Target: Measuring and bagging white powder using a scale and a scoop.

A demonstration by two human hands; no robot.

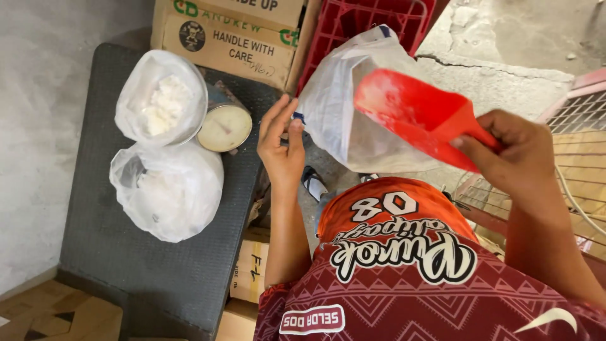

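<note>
This looked like the back area of a small shop or storeroom. Stacked cardboard cartons (230,31) stood at the top of the frame beside a red plastic crate (353,22). At left, a dark mat-covered table (107,252) bore two plastic bags of white powder (165,145) and a tin can (224,126). The concrete floor (505,57) at upper right was cracked.
</note>
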